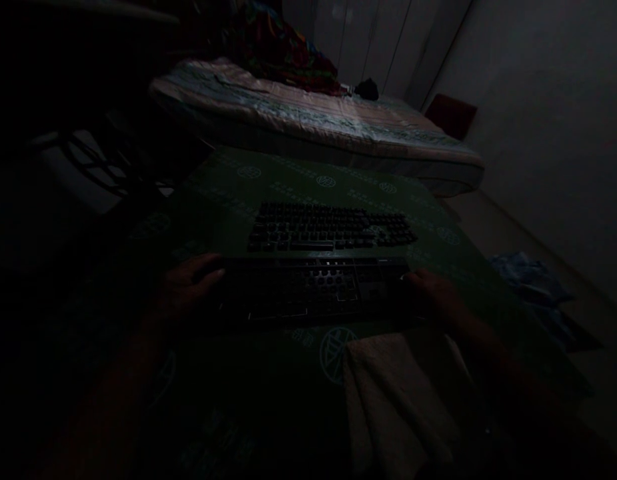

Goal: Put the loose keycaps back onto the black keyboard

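The room is very dark. A black keyboard (308, 290) lies near me on a green patterned table cover (288, 177). My left hand (188, 287) grips the keyboard's left end, thumb on its top edge. My right hand (431, 293) holds the right end. A second black keyboard (328, 227), or a layer of loose keycaps, lies just beyond the first one.
A folded pale cloth (388, 400) lies on the table in front of me. Behind the table is a bed (313, 123) with a heap of coloured fabric (283, 50). Blue fabric (531, 280) lies on the floor at right. A dark chair frame (93, 157) stands at left.
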`<control>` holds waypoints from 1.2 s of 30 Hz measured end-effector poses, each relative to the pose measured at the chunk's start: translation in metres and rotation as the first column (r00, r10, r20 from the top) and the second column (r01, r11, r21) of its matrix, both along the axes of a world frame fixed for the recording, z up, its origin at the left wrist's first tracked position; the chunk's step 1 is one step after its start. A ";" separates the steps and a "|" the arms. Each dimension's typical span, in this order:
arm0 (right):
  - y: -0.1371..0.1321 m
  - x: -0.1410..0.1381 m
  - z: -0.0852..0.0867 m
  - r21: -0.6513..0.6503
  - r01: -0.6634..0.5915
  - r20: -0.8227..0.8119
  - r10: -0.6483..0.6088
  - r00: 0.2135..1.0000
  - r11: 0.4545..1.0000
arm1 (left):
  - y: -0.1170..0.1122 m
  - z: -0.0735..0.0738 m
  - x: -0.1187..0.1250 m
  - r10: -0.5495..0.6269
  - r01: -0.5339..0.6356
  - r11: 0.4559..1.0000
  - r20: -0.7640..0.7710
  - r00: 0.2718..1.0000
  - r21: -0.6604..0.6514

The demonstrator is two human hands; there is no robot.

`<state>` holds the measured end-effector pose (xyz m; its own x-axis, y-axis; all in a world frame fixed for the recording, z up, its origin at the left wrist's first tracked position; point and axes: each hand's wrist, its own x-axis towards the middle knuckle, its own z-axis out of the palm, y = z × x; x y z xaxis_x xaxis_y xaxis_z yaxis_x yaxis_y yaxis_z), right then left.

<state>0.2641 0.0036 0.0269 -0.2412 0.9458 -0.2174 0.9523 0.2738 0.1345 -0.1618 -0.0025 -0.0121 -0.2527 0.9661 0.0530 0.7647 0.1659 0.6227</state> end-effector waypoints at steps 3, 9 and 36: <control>-0.023 0.010 0.001 -0.051 -0.018 -0.003 0.018 1.000 0.999 | 0.000 0.000 0.000 -0.002 0.002 1.000 0.010 1.000 -0.001; -0.013 0.011 0.005 -0.021 -0.004 -0.018 0.004 1.000 1.000 | 0.002 0.000 0.000 0.011 -0.011 1.000 0.024 1.000 -0.015; -0.005 0.002 0.004 -0.059 0.004 0.027 -0.002 1.000 0.998 | 0.000 -0.004 -0.001 -0.006 0.004 1.000 0.067 0.998 0.022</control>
